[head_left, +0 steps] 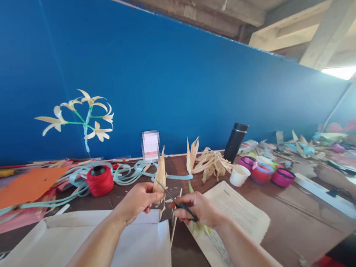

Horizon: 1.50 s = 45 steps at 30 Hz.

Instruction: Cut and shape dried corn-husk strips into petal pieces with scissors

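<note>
My left hand (140, 201) pinches the lower part of a dry corn husk (161, 174), whose pointed end stands upward. In my right hand (198, 210) is a pair of scissors (187, 211) with dark handles, its blades reaching up to the husk near my left fingertips. Whether the blades are cutting through the husk I cannot tell. More dried corn husks (213, 161) lie in a pile behind my right hand. Beneath that hand rests a printed sheet (238, 209), with a pale green husk piece (202, 228) partly hidden on it.
A flower made of husk (86, 115) stands against the blue wall (169, 73). Red ribbon roll (100, 180) and orange paper (20, 188) lie left; white paper (81, 248) lies in front. At right are a black bottle (236, 142), a white cup (239, 174) and another person's arm (355, 192).
</note>
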Motion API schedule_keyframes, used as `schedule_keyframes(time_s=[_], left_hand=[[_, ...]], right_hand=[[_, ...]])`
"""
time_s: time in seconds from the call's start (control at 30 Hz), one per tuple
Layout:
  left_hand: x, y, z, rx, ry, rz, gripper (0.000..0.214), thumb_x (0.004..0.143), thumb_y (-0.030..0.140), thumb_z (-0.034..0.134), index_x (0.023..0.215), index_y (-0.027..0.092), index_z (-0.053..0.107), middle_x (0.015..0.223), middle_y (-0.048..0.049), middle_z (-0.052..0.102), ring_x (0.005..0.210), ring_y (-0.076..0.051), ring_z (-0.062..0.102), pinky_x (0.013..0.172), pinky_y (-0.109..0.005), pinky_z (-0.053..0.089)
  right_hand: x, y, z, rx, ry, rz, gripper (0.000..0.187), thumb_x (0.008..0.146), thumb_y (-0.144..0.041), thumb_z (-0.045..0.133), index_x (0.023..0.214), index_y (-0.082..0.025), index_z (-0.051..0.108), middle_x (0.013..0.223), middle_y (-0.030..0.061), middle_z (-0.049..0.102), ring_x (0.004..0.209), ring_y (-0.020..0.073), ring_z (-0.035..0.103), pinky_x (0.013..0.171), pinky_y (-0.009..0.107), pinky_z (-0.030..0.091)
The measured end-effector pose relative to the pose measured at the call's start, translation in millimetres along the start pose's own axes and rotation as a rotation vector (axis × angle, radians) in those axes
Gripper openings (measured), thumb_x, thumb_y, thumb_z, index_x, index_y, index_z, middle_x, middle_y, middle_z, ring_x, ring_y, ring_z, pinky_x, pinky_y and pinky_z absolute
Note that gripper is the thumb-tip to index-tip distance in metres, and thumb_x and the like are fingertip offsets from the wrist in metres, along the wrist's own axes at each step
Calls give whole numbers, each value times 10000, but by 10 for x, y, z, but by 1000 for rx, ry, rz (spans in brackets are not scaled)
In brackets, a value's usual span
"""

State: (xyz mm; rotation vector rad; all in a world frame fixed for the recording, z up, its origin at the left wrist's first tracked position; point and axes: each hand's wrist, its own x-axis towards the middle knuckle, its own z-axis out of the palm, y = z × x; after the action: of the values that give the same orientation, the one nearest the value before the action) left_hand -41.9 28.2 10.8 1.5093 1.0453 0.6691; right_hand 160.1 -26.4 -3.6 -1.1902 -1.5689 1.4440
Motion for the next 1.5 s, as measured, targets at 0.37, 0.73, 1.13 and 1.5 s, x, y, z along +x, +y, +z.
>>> schedule_keyframes(time_s=[0.37, 0.73, 1.13, 1.5], left_hand=[[-3, -26, -30, -81, -139, 2, 264, 649, 386, 619, 700, 128, 597, 594, 32, 481, 433, -41, 323, 385, -182, 245], [-5, -31, -56, -205, -185, -38, 203, 649, 315, 637, 711, 125, 598, 563, 48, 418, 447, -38, 265, 388, -171, 238], [-9, -42, -33, -127, -221, -59, 246, 640, 365, 639, 725, 136, 601, 553, 50, 429, 437, -44, 292, 388, -176, 268], [-50, 18, -38, -119, -228, -42, 250, 635, 378, 636, 689, 140, 583, 557, 52, 416, 455, -51, 304, 400, -181, 270]], right_hand=[[-4, -10, -19, -22, -65, -2, 372, 660, -374, 698, 959, -154, 676, 605, -23, 552, 508, 68, 453, 502, 205, 404], [-17, -7, -41, -51, -76, 17, 372, 662, -359, 689, 966, -144, 674, 590, -22, 556, 467, 57, 450, 476, 196, 370], [-13, 10, -23, -119, -44, 15, 364, 675, -376, 674, 965, -156, 685, 560, -28, 539, 444, 58, 440, 436, 181, 370], [-31, -6, -6, -179, -25, -14, 298, 697, -374, 644, 878, -142, 691, 508, -43, 490, 440, 59, 416, 416, 173, 325]])
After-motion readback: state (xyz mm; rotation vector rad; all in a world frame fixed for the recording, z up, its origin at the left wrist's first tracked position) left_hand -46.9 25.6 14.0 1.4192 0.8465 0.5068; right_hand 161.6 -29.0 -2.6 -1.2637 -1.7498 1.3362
